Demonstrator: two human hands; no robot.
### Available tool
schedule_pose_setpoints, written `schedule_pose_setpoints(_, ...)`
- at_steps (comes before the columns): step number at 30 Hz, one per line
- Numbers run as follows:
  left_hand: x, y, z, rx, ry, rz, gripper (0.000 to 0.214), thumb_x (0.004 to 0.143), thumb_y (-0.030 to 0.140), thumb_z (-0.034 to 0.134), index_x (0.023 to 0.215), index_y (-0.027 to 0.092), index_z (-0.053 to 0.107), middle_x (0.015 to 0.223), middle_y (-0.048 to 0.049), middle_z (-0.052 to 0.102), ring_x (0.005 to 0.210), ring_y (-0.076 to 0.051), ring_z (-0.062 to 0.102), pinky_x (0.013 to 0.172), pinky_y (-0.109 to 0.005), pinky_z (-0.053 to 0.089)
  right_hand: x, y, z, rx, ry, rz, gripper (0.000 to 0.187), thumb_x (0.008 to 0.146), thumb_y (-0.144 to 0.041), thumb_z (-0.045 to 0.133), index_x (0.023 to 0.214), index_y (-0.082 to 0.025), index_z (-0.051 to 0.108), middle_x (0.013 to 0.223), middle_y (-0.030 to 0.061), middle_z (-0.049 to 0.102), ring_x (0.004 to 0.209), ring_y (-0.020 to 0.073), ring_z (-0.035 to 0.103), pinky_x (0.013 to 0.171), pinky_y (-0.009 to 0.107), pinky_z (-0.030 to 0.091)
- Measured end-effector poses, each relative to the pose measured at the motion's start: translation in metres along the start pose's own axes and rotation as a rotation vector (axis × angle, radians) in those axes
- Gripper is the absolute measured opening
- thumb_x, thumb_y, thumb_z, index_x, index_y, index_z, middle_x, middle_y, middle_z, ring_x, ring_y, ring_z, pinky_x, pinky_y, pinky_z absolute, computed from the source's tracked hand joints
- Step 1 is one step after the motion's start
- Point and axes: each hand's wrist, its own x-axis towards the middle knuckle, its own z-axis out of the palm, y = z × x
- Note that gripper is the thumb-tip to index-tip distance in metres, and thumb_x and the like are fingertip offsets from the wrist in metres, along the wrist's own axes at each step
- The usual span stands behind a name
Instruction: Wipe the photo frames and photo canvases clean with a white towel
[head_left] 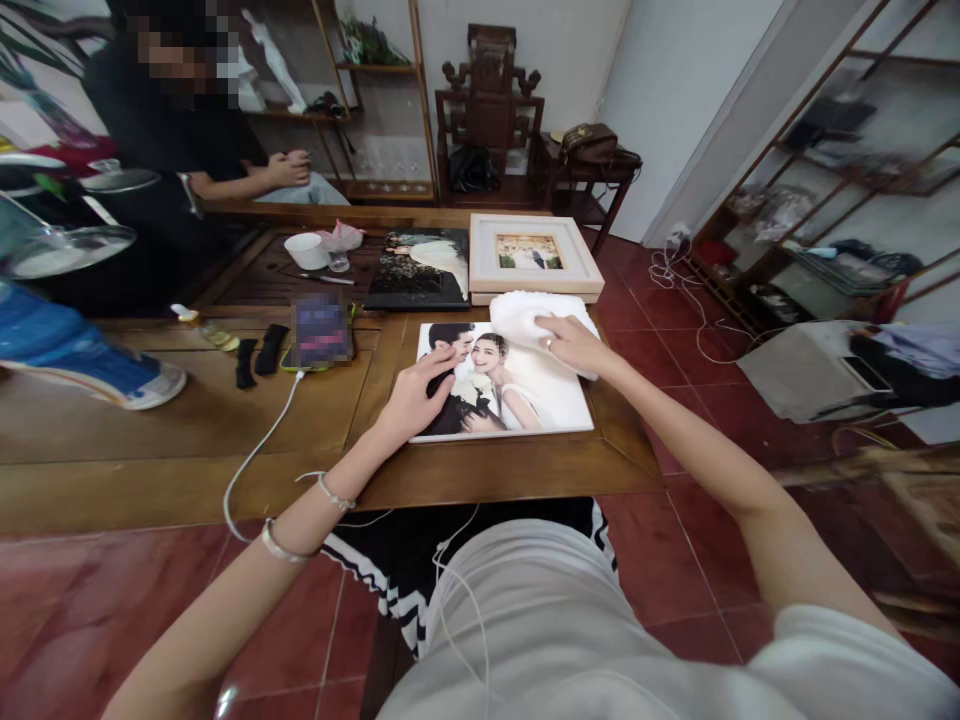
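A wedding photo panel (517, 395) with white edges lies face up near the table's front edge. My left hand (421, 388) rests on its left side, fingers stretched out over the picture and holding nothing. At the panel's upper right corner, my right hand (574, 345) grips a folded white cloth (525, 312), pressing it down on the surface. The cloth covers that corner and reaches toward a white box frame (480, 262) with a smaller photo in it. Left of the frame is a dark photo panel (405, 275).
A phone (322, 330) on a white cable (259, 450), two black strips (259, 357), a small dropper bottle (206, 328) and a large blue bottle (82, 345) lie to the left. Behind them are a white cup (306, 251) and a pot (120, 195). Another person (180, 130) sits across the table.
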Motion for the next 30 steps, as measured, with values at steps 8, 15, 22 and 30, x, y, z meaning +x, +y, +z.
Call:
schedule_pose_setpoints(8, -0.001, 0.0, 0.0, 0.004, 0.007, 0.013, 0.036, 0.094, 0.03, 0.048, 0.121, 0.015, 0.068, 0.132, -0.0114, 0.063, 0.129, -0.025, 0.054, 0.112, -0.047, 0.041, -0.107, -0.082, 0.008, -0.126, -0.197, -0.2, 0.03, 0.076, -0.005, 0.045, 0.095, -0.016, 0.066, 0.13, 0.0179, 0.062, 0.134, 0.0323, 0.046, 0.109, 0.054, 0.035)
schedule_pose_setpoints(15, -0.001, -0.001, 0.0, -0.002, 0.002, 0.017, 0.037, 0.094, 0.03, 0.048, 0.121, 0.013, 0.068, 0.132, -0.0133, 0.062, 0.13, -0.026, 0.054, 0.113, -0.047, 0.041, -0.117, -0.091, 0.012, -0.092, -0.233, -0.282, 0.028, 0.077, -0.007, 0.048, 0.098, -0.016, 0.066, 0.129, 0.0186, 0.063, 0.138, 0.0276, 0.042, 0.116, 0.055, 0.026)
schedule_pose_setpoints(22, -0.001, -0.003, 0.001, 0.013, 0.001, 0.034, 0.036, 0.095, 0.031, 0.048, 0.12, 0.014, 0.068, 0.132, -0.0133, 0.063, 0.129, -0.026, 0.054, 0.112, -0.048, 0.041, -0.018, -0.038, 0.019, -0.193, -0.094, -0.18, 0.034, 0.081, -0.009, 0.044, 0.109, -0.013, 0.063, 0.103, 0.0116, 0.072, 0.105, 0.0314, 0.063, 0.107, 0.054, 0.035)
schedule_pose_setpoints(30, -0.001, -0.004, 0.002, -0.002, 0.002, 0.017, 0.037, 0.095, 0.031, 0.048, 0.12, 0.014, 0.068, 0.132, -0.0139, 0.063, 0.13, -0.028, 0.053, 0.113, -0.048, 0.041, -0.002, -0.035, 0.032, -0.206, -0.024, -0.249, 0.034, 0.081, -0.008, 0.042, 0.107, -0.013, 0.063, 0.116, 0.0151, 0.068, 0.124, 0.0321, 0.053, 0.107, 0.054, 0.031)
